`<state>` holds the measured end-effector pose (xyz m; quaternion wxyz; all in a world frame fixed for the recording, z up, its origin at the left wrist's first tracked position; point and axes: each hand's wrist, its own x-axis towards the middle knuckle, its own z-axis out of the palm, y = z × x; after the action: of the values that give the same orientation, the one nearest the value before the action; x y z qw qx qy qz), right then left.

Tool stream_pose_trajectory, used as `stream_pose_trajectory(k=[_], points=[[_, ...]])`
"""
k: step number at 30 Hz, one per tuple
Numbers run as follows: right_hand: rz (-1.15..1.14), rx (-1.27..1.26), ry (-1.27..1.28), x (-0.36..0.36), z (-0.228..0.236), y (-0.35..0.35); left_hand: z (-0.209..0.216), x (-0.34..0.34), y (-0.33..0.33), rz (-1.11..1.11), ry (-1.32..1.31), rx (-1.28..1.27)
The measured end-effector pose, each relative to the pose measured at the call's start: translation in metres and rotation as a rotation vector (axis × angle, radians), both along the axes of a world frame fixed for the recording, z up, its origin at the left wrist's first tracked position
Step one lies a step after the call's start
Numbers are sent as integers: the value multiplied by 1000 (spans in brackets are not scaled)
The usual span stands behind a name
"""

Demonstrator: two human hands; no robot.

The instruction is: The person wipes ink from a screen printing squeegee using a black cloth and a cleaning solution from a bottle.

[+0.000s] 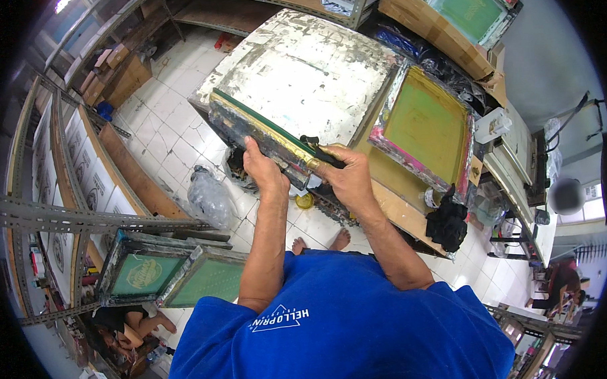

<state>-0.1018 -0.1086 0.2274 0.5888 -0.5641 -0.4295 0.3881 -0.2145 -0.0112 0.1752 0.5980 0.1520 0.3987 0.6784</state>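
A long squeegee (238, 135) with a green blade edge and a dark, stained body is held at a slant over the near edge of the worktable (299, 76). Gold ink streaks run along its blade. My left hand (268, 171) grips the squeegee's body from the near side, thumb up against it. At the squeegee's right end my right hand (350, 181) is closed on a black rag (333, 155), pressed close to the gold ink; the fingers partly hide it.
A screen-printing frame (425, 122) smeared yellow-green rests right of the worktable. A black cloth (446, 221) hangs by its near corner. Green screens (146, 272) lean at lower left, near a person (131, 329) sitting low. A clear plastic bag (210, 196) lies on the tiled floor.
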Motion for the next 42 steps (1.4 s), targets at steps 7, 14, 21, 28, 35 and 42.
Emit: stream_pose_trajectory(k=[7, 14, 21, 28, 35, 42], points=[[142, -112, 209, 20, 6, -2, -24, 0, 1, -91, -140, -28], [174, 13, -34, 19, 14, -6, -26, 7, -6, -30, -58, 3], [188, -26, -93, 26, 12, -4, -23, 9, -12, -167, -118, 45], [209, -148, 187, 22, 9, -9, -33, 0, -10, -294, -206, -70], [-61, 15, 74, 42, 9, 13, -40, -9, -15, -523, -41, -71], [-299, 185, -435, 61, 49, 56, -12, -7, -32, -782, 130, 17]])
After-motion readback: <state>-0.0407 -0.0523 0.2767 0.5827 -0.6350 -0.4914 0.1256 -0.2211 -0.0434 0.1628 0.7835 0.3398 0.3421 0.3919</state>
